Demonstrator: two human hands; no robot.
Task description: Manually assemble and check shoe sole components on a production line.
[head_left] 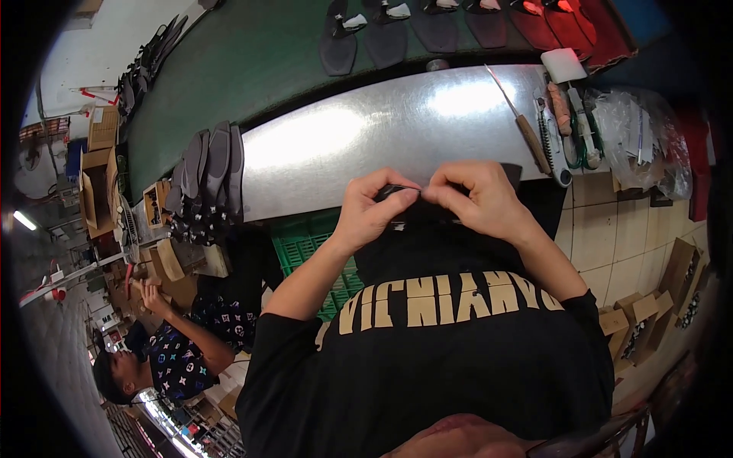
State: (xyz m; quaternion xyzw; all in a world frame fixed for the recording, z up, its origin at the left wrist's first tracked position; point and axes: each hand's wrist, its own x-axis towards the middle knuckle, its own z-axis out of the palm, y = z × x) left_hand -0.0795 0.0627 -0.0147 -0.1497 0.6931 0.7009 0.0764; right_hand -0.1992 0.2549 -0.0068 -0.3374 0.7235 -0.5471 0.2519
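Observation:
Both my hands meet in front of my chest, just past the near edge of the metal worktop [328,145]. My left hand [366,210] is closed in a pinch on a small dark strap-like piece [391,191], mostly hidden by the fingers. Close beside it, my right hand [481,200] pinches at the end of that piece, thumb and forefinger together. Whatever lies between the right fingertips is too small to make out. Several dark sandal soles [219,164] are stacked at the worktop's left end.
An awl [527,137] lies at the worktop's right, beside hand tools and a clear plastic bag [634,137]. Sandals with straps [385,38] line the green belt [252,53] beyond. A green crate [305,248] stands below. Another person [183,351] works at left.

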